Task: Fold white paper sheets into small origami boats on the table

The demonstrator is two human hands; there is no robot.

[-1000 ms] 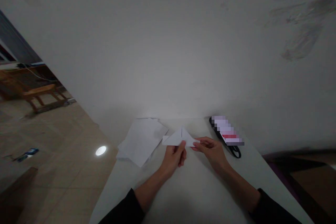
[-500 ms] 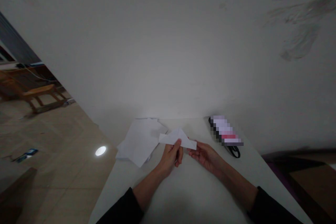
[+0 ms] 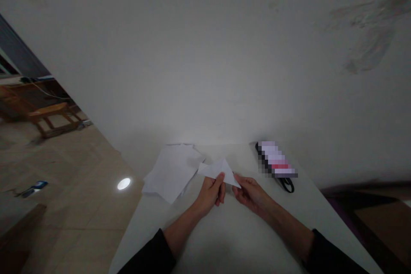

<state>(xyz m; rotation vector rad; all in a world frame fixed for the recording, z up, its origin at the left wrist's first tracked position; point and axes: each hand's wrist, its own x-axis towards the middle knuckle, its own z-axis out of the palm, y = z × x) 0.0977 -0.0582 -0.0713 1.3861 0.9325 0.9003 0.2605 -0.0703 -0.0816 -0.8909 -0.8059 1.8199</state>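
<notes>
A folded sheet of white paper [image 3: 221, 166], pointed at the top, is held between both hands above the white table [image 3: 221, 231]. My left hand [image 3: 211, 192] is closed on its lower edge, with the thumb on top and the other fingers curled beneath. At the paper's right corner, my right hand [image 3: 252, 192] pinches the edge between thumb and fingers. A stack of loose white paper sheets [image 3: 175, 169] lies just to the left, near the wall.
A phone-like item [image 3: 278, 160], its face pixelated, lies at the table's back right with a black strap [image 3: 288, 185]. The pale wall [image 3: 205, 72] rises behind the table. Left of it are a tiled floor [image 3: 93, 205] and a wooden chair [image 3: 51, 113].
My right thumb has come over the paper's right corner. The flap on that side now narrows to a point, and the paper has tilted down to the right.
</notes>
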